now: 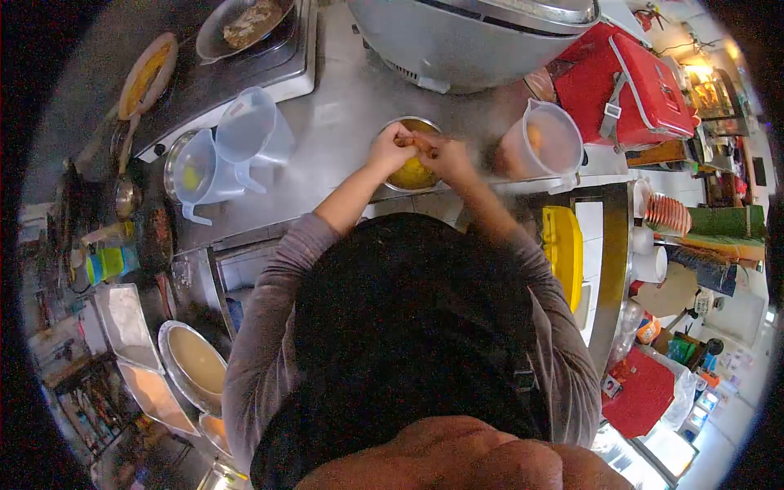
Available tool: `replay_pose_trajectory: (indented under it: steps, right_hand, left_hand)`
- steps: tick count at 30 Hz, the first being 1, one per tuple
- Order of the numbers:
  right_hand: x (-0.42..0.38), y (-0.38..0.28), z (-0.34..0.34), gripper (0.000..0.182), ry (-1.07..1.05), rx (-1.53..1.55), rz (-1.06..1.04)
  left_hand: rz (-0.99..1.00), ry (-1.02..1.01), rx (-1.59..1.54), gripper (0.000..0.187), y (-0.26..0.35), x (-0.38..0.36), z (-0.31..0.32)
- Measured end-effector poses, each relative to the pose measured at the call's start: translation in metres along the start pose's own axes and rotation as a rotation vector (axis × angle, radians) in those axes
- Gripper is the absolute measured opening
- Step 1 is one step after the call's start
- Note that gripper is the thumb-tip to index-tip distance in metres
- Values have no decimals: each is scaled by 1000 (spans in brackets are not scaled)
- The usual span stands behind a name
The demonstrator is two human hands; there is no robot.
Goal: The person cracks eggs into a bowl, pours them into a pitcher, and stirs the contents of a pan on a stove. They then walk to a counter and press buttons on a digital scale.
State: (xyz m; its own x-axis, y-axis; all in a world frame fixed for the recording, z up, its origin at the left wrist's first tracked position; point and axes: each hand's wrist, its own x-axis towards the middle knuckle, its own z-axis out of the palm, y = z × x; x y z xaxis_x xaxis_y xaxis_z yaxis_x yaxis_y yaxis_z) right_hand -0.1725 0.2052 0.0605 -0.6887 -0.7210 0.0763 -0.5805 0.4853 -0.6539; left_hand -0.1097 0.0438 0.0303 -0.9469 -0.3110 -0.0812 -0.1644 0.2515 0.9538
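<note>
A round metal bowl with yellow, egg-like contents stands on the steel counter. Just above it, my left hand and my right hand meet, fingers pinched together. Between the fingertips is a small brown egg, mostly covered by the fingers; whether its shell is cracked cannot be made out. To the right of the bowl, a translucent plastic jug holds rounded, orange-brown shapes that look like eggs.
Two translucent measuring jugs stand at left, one with something yellow inside. Beyond them is a stove with a pan. A large grey appliance fills the counter's back. A red cooler box sits at right.
</note>
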Motion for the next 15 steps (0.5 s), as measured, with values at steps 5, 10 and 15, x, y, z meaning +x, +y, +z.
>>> replay_pose_trajectory:
  steps: [5,10,15]
  right_hand:
    - [-4,4,-21,51,40,-302,-441]
    - [-3,-13,-33,50,100,-115,-291]
    - [-7,8,-8,41,8,1208,197]
  left_hand:
    - [203,-153,355,24,46,-17,-39]
    - [549,-37,568,41,58,-19,-49]
    - [541,-93,400,57,96,-32,-28]
